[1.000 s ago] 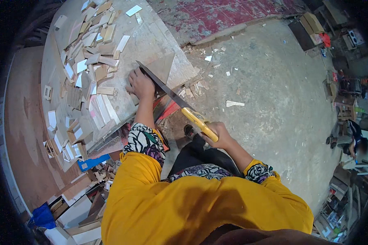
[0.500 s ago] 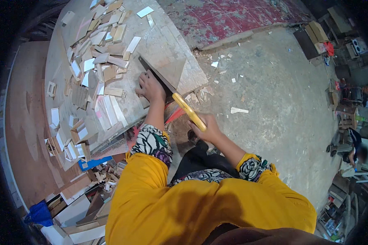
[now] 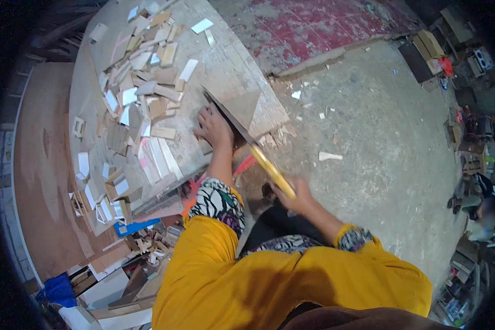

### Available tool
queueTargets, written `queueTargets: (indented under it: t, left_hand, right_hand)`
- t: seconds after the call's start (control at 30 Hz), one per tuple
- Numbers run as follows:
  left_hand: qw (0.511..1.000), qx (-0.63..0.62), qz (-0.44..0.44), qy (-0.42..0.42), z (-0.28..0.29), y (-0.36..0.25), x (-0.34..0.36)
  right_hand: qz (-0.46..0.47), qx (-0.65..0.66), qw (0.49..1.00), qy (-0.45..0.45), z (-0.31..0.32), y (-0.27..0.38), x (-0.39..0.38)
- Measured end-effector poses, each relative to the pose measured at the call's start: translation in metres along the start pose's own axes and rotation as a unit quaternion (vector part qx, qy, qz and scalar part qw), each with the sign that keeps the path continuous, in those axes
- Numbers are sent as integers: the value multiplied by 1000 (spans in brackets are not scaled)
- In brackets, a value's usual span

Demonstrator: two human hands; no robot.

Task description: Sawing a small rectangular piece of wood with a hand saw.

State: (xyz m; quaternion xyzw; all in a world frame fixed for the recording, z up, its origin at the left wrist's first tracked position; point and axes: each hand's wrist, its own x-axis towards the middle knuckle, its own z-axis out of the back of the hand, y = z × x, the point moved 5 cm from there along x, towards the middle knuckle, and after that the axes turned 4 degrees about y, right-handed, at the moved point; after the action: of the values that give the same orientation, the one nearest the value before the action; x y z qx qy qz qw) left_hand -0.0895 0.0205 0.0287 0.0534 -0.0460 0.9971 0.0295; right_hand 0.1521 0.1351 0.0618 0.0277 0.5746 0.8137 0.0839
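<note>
My right hand [image 3: 299, 196] is closed around the yellow handle of a handsaw [image 3: 270, 169] near the table's corner. The saw's dark blade slants up and left across the tabletop. My left hand [image 3: 216, 128] presses down just left of the blade, fingers spread, with a dark edge of something beneath the palm. What lies under that hand is mostly hidden. To the right of the blade is a flat, triangular-looking brown piece of board [image 3: 246, 108]. Both hands work at the near right corner of a worn wooden table [image 3: 225, 66].
Wood offcuts [image 3: 148, 82], some white-faced, lie heaped on the table's left half. White strips [image 3: 160, 157] sit near its front edge. Scraps [image 3: 330, 157] dot the concrete floor [image 3: 368, 126]. More offcuts [image 3: 110, 286] pile up below left. Another person [image 3: 485, 203] is at the far right.
My right hand has drawn the saw back toward my body, down and to the right. My left hand stays on the table beside the blade. The whole view has shifted slightly.
</note>
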Motion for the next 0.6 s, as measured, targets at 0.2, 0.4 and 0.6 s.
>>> queueTargets:
  t: [0.2,0.4,0.6]
  left_hand:
    - [1000,5,-24,16,-7,-6,-3]
    - [999,-15,23,-23,-2,2,4]
    - [998,-46,-28,-17,0,-1,-4]
  right_hand:
    - [40,-29,998,-32,-10,2,0]
    - [33,-15,999,22,13,4,22]
    - [39,8,998,46,5,-11,-2]
